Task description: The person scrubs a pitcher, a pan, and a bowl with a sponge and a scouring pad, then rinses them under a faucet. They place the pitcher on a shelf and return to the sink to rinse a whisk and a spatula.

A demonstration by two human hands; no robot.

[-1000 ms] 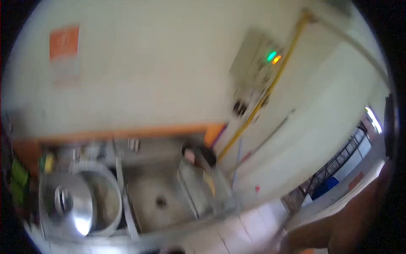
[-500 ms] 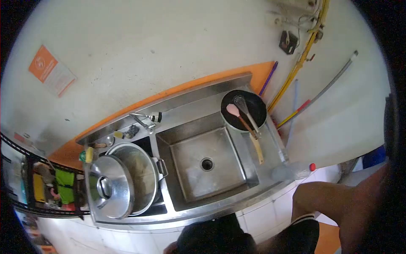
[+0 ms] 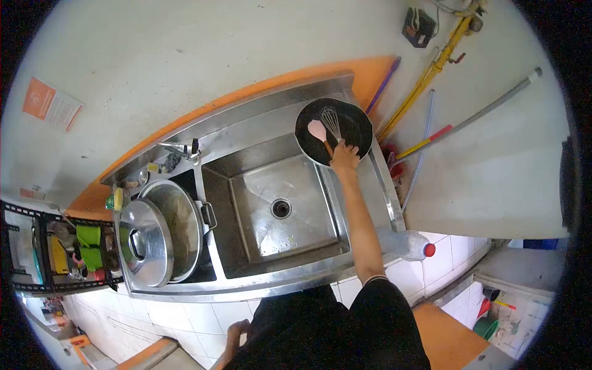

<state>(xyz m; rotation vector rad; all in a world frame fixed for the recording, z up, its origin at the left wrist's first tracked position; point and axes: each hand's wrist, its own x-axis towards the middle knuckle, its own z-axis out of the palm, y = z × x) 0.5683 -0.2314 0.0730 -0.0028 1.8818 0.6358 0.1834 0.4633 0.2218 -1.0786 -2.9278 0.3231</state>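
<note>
My right hand (image 3: 345, 156) reaches to the front edge of a black pan (image 3: 357, 123), its fingers over the handles of a whisk (image 3: 330, 121) and a pink spatula (image 3: 317, 129) lying in the pan. Whether the fingers hold the whisk, the spatula or the pan handle is hard to make out. Down by my body, at the bottom of the view, my left hand (image 3: 237, 333) hangs with its fingers curled; what it holds, if anything, is hidden. The pan rests on the counter to the right of the sink (image 3: 296, 179).
A large pot (image 3: 185, 246) with a tilted lid (image 3: 145, 246) stands left of the sink. The faucet (image 3: 185, 148) is at the back. A plastic bottle (image 3: 407, 245) with a red cap lies at the right front. Shelving (image 3: 43, 246) stands far left.
My right hand has come up from the lower right to the pan and the utensils. The camera view has shifted, and my left hand shows more fully at the bottom.
</note>
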